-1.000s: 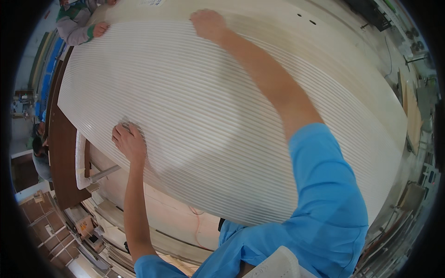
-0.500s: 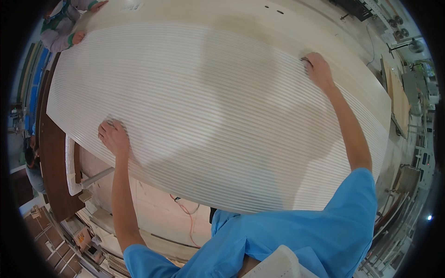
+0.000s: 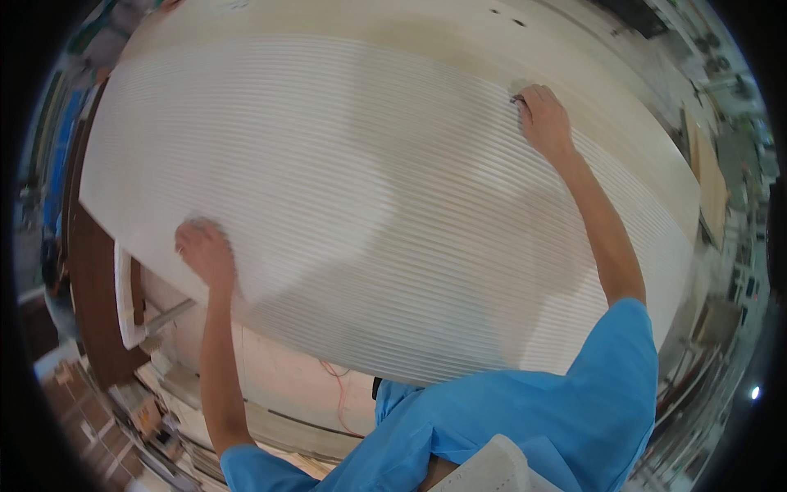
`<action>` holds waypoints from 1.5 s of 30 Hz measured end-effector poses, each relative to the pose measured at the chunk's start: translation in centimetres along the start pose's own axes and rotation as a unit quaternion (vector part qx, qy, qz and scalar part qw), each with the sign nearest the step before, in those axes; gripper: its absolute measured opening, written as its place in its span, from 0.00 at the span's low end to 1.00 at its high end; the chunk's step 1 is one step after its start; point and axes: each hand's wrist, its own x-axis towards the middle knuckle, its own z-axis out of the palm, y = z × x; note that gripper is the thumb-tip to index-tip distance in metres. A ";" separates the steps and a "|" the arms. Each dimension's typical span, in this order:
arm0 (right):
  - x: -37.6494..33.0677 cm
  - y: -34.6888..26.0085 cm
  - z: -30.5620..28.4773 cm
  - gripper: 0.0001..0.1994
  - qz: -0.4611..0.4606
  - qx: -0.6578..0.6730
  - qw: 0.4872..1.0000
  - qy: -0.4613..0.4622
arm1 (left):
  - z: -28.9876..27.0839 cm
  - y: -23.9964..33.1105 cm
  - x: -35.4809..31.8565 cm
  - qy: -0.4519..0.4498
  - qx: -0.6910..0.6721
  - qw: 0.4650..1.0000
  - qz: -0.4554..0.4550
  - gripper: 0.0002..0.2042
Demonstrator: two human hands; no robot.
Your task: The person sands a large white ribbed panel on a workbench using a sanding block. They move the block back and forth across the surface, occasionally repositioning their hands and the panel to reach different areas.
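A large whitish panel (image 3: 270, 164) with fine parallel ridges lies in front of me. On its near left part my left hand (image 3: 205, 252) rests with curled fingers; a greyish edge shows at the fingertips, too blurred to name. My right hand (image 3: 545, 121) is at the far right, by the border between the ridges and a smooth beige strip. Its fingers are bent round a small dark, thin piece pressed to the ridges, whose kind I cannot make out. Both forearms reach over the panel, and their shadows fall on it.
At the far left corner another person's sleeve (image 3: 106, 45) shows beside the panel. A dark brown board (image 3: 92, 287) stands along the left side. Below the near edge hangs an orange cord (image 3: 340, 398). Light wooden boards (image 3: 707, 176) lie to the right.
My right hand has slid a little left along the ridges. The left hand has moved slightly right. The other person's hand near the left edge is less in view.
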 end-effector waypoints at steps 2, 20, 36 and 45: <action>3.7 -3.3 2.1 0.06 -0.029 -0.011 0.999 -0.018 | -0.6 0.2 -0.4 0.015 -0.082 0.995 -0.056 0.20; 2.8 -1.0 3.3 0.09 -0.037 0.021 0.998 -0.056 | -1.4 0.7 -0.8 0.056 -0.153 0.984 -0.074 0.20; 20.9 -17.8 15.8 0.09 -0.089 0.038 0.994 -0.040 | -2.6 1.6 -0.5 0.008 -0.149 0.982 -0.117 0.22; 11.2 -10.2 8.2 0.10 -0.025 0.061 0.997 -0.032 | -1.6 0.7 -0.7 0.056 -0.144 0.985 -0.074 0.20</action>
